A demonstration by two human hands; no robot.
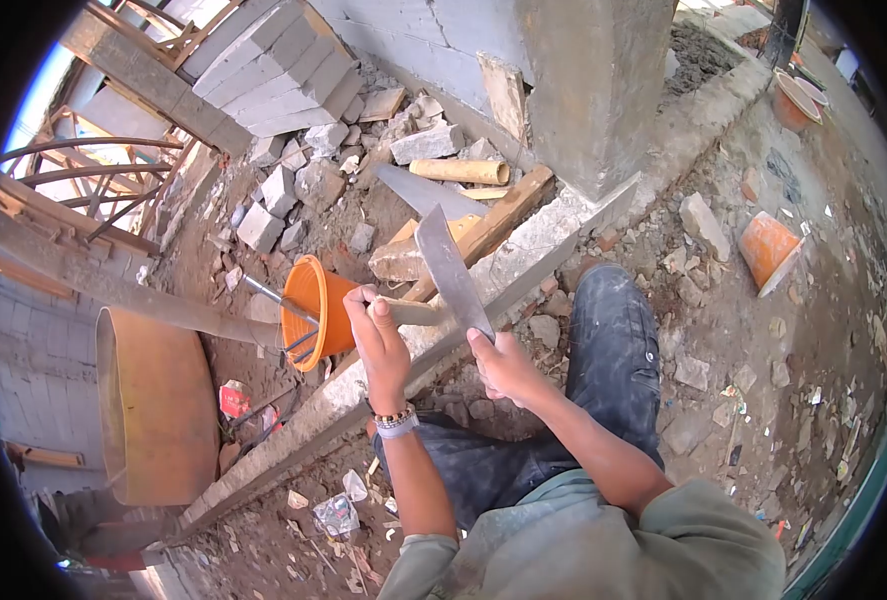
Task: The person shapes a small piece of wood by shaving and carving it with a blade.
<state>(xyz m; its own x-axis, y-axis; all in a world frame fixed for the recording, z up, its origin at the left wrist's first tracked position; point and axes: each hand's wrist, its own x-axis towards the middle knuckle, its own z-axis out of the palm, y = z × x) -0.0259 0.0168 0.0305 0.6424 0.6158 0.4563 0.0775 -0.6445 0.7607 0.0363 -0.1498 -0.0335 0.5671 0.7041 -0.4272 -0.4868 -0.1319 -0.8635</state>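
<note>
My right hand (508,368) is closed around the handle of a machete (448,265), whose broad grey blade points up and away from me. In my left hand (378,340), which wears bracelets at the wrist, is a short pale wooden stick (413,312). The stick's far end lies close beside the machete blade; whether they touch I cannot tell. Just left of that hand stands an orange bucket (335,305), tilted, with metal rods (281,298) sticking out. Beneath the stick runs a concrete ledge (508,285).
Beyond the ledge lie a saw blade (423,190), a bamboo piece (460,171), timber (508,212) and broken blocks (278,190). A concrete column (598,100) rises ahead. To the right, an orange bucket (768,252) lies on rubble-strewn ground. A curved orange sheet (158,410) stands at left.
</note>
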